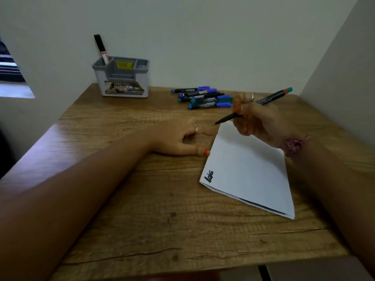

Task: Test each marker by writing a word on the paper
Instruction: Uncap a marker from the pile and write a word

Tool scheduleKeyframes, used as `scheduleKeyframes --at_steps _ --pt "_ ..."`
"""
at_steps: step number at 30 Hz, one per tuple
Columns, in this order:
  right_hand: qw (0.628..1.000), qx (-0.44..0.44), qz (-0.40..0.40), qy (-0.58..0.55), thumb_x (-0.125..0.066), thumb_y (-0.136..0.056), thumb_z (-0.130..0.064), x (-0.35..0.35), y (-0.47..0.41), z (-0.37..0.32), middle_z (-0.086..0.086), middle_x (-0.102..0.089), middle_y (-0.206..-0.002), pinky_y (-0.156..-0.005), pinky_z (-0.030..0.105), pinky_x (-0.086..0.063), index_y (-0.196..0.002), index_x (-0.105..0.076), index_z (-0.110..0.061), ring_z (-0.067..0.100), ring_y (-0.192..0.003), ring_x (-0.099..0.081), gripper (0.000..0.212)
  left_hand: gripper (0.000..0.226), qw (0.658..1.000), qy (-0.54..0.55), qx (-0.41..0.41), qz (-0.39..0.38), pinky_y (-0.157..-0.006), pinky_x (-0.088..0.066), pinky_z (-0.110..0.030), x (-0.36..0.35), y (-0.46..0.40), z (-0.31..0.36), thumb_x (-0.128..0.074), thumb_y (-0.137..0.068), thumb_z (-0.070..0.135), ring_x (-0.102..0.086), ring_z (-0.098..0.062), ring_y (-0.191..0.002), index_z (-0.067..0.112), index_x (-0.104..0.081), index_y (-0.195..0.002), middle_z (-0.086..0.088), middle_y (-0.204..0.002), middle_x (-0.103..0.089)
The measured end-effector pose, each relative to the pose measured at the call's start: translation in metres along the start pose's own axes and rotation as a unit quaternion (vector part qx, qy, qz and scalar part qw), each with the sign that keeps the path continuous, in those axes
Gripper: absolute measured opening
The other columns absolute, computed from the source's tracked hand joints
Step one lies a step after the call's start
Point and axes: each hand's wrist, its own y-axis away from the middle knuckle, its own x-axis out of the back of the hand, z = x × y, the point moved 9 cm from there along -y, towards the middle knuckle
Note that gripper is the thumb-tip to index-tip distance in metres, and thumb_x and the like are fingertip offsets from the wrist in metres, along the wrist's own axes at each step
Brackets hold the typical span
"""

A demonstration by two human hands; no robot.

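Orange-painted nails mark the fingers (239,108) of the right hand (261,122), which are curled round a black marker (256,104) right of centre in the frame. The marker is uncapped; its tip points left and down, hanging just above the far corner of the paper (247,171), apart from the sheet. Its green end points to the upper right. A ring sits on one finger and a dark band circles the wrist.

The left hand (182,138) lies flat on the counter (142,209) at centre frame, fingers relaxed and spread, holding nothing. Its thumb tip touches or lies just beside the left edge of the paper; which cannot be told. It also wears a ring.

The paper is white and folded, lying at an angle in the lower right of the frame. A short word in black ink stands at its near left corner.

A cluster of markers (203,97) with blue and green caps lies on the counter behind the hands, upper centre. A grey holder (121,78) stands at upper left of the wooden counter against the wall, with one black-capped marker (101,49) leaning in its left compartment.
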Motion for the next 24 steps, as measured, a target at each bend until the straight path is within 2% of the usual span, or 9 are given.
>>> scheduleKeyframes --at_steps 2,3,5,7,10,14,18,21,24 --pt "0.997 -0.029 -0.066 0.019 -0.047 -0.078 -0.015 -0.016 0.003 0.01 0.0 -0.056 -0.063 -0.045 0.02 -0.043 -0.091 -0.06 -0.014 0.012 -0.053 -0.054 0.018 0.087 0.999 -0.033 0.001 -0.007 -0.069 -0.042 -0.027 -0.004 -0.002 -0.002 -0.028 -0.066 0.085 -0.045 -0.006 -0.077 0.023 -0.056 -0.121 0.01 -0.087 -0.044" --pt "0.994 -0.041 -0.1 0.027 -0.049 -0.077 -0.019 -0.025 0.007 0.013 0.001 -0.063 -0.069 -0.048 0.02 -0.047 -0.096 -0.061 -0.013 0.013 -0.059 -0.06 0.023 0.083 0.999 -0.034 -0.005 -0.006 -0.069 -0.043 -0.028 -0.005 -0.002 -0.003 -0.028 -0.066 0.085 -0.046 -0.007 -0.078 0.023 -0.06 -0.112 0.009 -0.089 -0.046" --pt "0.988 -0.053 -0.141 0.028 -0.052 -0.071 -0.022 -0.036 0.015 0.019 0.004 -0.069 -0.078 -0.055 0.022 -0.053 -0.096 -0.064 -0.013 0.016 -0.069 -0.065 0.029 0.055 1.0 -0.015 -0.023 -0.005 -0.069 -0.044 -0.031 -0.005 -0.002 0.002 -0.035 -0.072 0.08 -0.048 -0.011 -0.079 0.035 -0.059 -0.093 0.005 -0.091 -0.048" --pt "0.988 -0.053 -0.144 0.035 -0.056 -0.07 -0.018 -0.039 0.022 0.025 0.006 -0.069 -0.077 -0.057 0.024 -0.054 -0.091 -0.064 -0.007 0.018 -0.068 -0.066 0.025 0.042 0.999 -0.002 -0.031 -0.01 -0.068 -0.038 -0.027 -0.005 -0.002 0.007 -0.038 -0.077 0.072 -0.048 -0.009 -0.081 0.044 -0.051 -0.106 0.007 -0.092 -0.047" --pt "0.987 -0.025 -0.136 0.086 -0.063 -0.068 -0.013 -0.04 0.03 0.03 0.011 -0.063 -0.067 -0.055 0.021 -0.052 -0.081 -0.065 -0.01 0.014 -0.055 -0.062 0.013 0.069 0.999 -0.023 -0.014 -0.024 -0.078 -0.037 -0.027 -0.005 -0.003 0.007 -0.041 -0.073 0.077 -0.046 -0.01 -0.096 0.041 -0.039 -0.132 0.004 -0.111 -0.045" --pt "0.978 0.018 -0.137 0.159 -0.064 -0.069 -0.008 -0.045 0.03 0.029 0.016 -0.06 -0.07 -0.051 0.018 -0.048 -0.074 -0.068 -0.019 0.011 -0.051 -0.057 0.013 0.065 1.0 -0.005 -0.016 -0.02 -0.067 -0.03 -0.021 -0.004 -0.004 0.01 -0.051 -0.074 0.067 -0.04 -0.002 -0.082 0.04 -0.04 -0.132 0.018 -0.094 -0.036" --pt "0.973 0.032 -0.123 0.193 -0.06 -0.069 -0.018 -0.05 0.023 0.034 0.003 -0.062 -0.067 -0.045 0.02 -0.043 -0.07 -0.065 -0.024 0.012 -0.048 -0.051 0.008 0.062 1.0 0.017 -0.017 -0.006 -0.061 -0.026 -0.018 -0.002 -0.005 0.011 -0.055 -0.074 0.064 -0.038 0.004 -0.072 0.041 -0.04 -0.13 0.025 -0.081 -0.035" --pt "0.975 0.035 -0.101 0.196 -0.059 -0.068 -0.019 -0.047 0.023 0.037 0.006 -0.057 -0.065 -0.044 0.016 -0.04 -0.071 -0.058 -0.014 0.006 -0.048 -0.049 0.007 0.068 1.0 0.001 -0.017 -0.01 -0.058 -0.028 -0.021 -0.003 -0.006 0.012 -0.053 -0.071 0.072 -0.039 -0.002 -0.068 0.044 -0.039 -0.131 0.019 -0.077 -0.037" --pt "0.974 0.043 -0.103 0.199 -0.058 -0.069 -0.017 -0.046 0.025 0.037 -0.006 -0.06 -0.062 -0.048 0.011 -0.041 -0.071 -0.058 -0.013 0.0 -0.05 -0.052 0.005 0.09 0.999 -0.04 -0.007 -0.021 -0.059 -0.034 -0.025 -0.007 -0.009 0.006 -0.038 -0.055 0.09 -0.042 -0.008 -0.071 0.033 -0.051 -0.125 0.008 -0.082 -0.044"
